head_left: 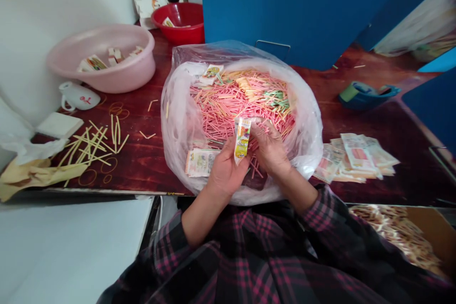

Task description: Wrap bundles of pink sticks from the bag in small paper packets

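A small printed packet (242,138), white, yellow and green, stands upright in my left hand (227,164), whose fingers are closed round it. My right hand (271,149) is beside the packet's top, over the heap; its fingers are curled, and what they pinch is too small to make out. Below both hands, short pink, yellow and green sticks (228,104) fill a large clear plastic bag (309,123) with its mouth spread wide. Several flat printed packets (199,162) lie at the bag's near left, and another packet (213,72) rests at its far left.
Left are a pink basin (142,69) holding packets, a white mug (79,96), long yellow sticks (89,145) and rubber bands (109,165). A red bowl (185,33) stands behind. Right are a blue tape dispenser (368,96) and flat wrappers (359,154). A blue panel (270,4) rises behind the bag.
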`<state>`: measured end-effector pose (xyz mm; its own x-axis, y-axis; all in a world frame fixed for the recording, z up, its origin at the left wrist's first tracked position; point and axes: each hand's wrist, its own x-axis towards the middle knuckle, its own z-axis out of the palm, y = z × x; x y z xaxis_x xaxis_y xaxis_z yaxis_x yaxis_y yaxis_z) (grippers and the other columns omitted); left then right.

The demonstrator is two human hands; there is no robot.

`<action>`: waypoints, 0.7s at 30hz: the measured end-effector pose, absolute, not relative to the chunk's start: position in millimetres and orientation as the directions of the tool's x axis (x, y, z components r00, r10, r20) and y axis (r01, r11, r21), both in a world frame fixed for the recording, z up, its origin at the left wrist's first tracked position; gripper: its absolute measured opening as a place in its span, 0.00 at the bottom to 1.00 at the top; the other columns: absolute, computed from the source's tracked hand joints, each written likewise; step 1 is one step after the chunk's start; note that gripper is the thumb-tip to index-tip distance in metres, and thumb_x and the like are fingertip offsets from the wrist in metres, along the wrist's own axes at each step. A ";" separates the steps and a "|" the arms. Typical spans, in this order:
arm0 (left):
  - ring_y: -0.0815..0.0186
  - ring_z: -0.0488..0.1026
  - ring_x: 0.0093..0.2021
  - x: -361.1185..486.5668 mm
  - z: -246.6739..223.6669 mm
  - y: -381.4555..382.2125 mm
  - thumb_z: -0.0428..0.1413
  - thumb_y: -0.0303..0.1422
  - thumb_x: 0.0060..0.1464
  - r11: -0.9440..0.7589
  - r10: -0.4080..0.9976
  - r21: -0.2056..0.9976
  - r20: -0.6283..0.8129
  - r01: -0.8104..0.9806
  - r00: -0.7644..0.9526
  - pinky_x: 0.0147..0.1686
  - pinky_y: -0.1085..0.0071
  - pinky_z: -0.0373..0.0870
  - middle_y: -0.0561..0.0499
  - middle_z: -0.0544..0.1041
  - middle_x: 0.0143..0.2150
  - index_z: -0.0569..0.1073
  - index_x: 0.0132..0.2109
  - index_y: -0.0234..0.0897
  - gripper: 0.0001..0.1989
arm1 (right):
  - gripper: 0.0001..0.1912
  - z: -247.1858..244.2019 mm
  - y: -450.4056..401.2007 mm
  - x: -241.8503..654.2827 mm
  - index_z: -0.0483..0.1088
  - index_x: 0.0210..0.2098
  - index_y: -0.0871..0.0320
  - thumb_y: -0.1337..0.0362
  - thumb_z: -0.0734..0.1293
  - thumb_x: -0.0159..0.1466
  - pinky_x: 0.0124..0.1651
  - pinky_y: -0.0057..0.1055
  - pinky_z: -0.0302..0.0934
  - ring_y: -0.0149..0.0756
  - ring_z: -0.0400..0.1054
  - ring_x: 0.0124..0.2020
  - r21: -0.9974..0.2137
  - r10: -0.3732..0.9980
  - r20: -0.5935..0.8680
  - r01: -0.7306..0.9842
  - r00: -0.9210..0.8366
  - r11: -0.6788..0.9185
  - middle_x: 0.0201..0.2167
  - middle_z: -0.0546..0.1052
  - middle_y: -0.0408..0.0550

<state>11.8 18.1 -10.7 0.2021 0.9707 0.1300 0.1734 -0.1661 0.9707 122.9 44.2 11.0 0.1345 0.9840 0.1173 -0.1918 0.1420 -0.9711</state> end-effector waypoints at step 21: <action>0.58 0.81 0.55 -8.6 10.2 16.5 0.67 0.41 0.60 -0.098 0.987 0.946 0.131 -0.309 0.088 0.59 0.59 0.74 0.49 0.86 0.50 0.83 0.38 0.42 0.08 | 0.11 5.1 34.0 156.5 0.72 0.32 0.53 0.54 0.72 0.61 0.34 0.34 0.64 0.35 0.67 0.29 -0.948 0.957 0.065 0.282 -0.284 0.149 0.28 0.76 0.43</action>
<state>-8.6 16.5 10.2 0.0880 0.9874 0.1314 -0.3089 -0.0984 0.9460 156.5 34.0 5.1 -0.2841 0.9566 0.0654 0.2821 0.1486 -0.9478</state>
